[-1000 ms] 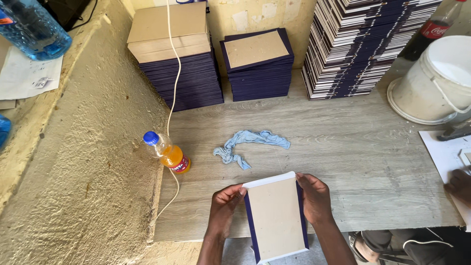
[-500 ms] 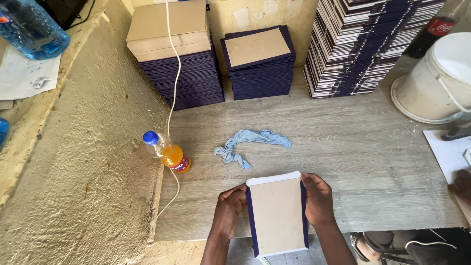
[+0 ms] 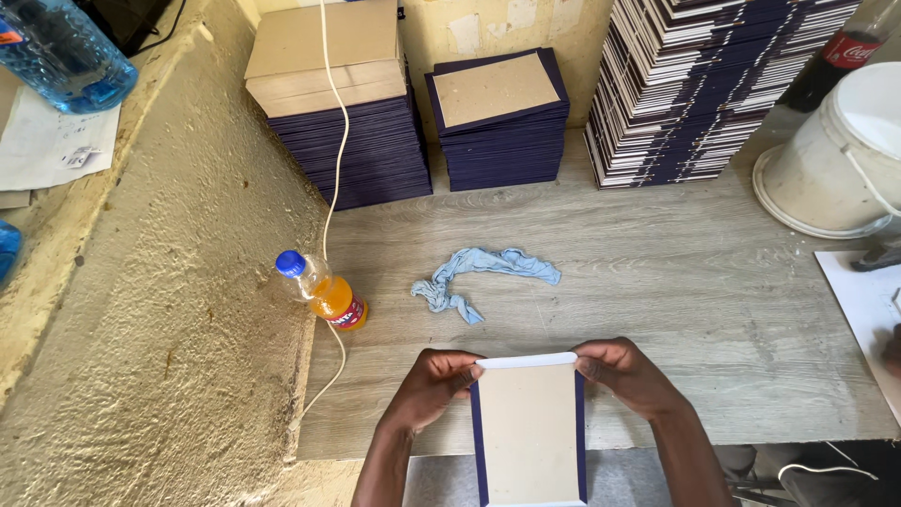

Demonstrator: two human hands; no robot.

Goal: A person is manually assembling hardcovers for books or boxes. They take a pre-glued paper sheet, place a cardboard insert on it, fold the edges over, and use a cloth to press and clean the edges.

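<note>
The book cover (image 3: 528, 432) lies at the near edge of the surface (image 3: 676, 272), directly nearer the viewer than the blue cloth (image 3: 483, 279). Its long axis runs from the cloth toward the person. The left hand (image 3: 434, 383) grips its far left corner; the right hand (image 3: 627, 376) grips its far right corner. Both hands are clamped on the cover, equally near, one per side, with the white top edge between them. The orange drink bottle (image 3: 324, 293) lies left of the cloth; stacked covers (image 3: 500, 117) stand beyond it.
</note>
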